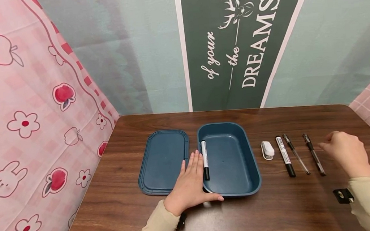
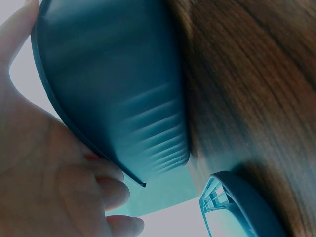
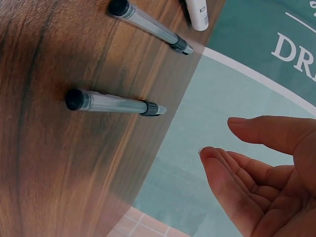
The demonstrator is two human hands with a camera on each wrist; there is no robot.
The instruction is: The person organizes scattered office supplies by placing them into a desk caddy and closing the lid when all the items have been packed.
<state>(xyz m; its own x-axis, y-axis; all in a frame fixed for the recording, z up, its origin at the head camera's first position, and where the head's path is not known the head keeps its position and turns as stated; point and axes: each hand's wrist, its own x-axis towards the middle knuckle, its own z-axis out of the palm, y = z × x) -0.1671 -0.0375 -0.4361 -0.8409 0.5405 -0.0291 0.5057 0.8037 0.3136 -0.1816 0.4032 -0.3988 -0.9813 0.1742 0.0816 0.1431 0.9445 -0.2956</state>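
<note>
My left hand point(image 1: 192, 185) lies with straight fingers along the left rim of a blue plastic box point(image 1: 231, 162), its thumb reaching along the near edge. Inside the box, by its left wall, rests a white marker point(image 1: 205, 157) with a black cap. My right hand point(image 1: 348, 153) hovers at the right, beside a black-gripped gel pen point(image 1: 314, 154). In the right wrist view, a gap shows between the thumb and the loosely bent fingers point(image 3: 222, 182), with nothing held. Left of that pen lie a second gel pen point(image 1: 296, 154), another white marker point(image 1: 285, 154) and a white stapler point(image 1: 267, 150).
The box's blue lid point(image 1: 165, 160) lies flat to the left of the box. All of it stands on a brown wood-grain table point(image 1: 114, 215). Behind the table hangs a green curtain point(image 1: 154, 60), with a pink patterned one point(image 1: 43, 141) at the left.
</note>
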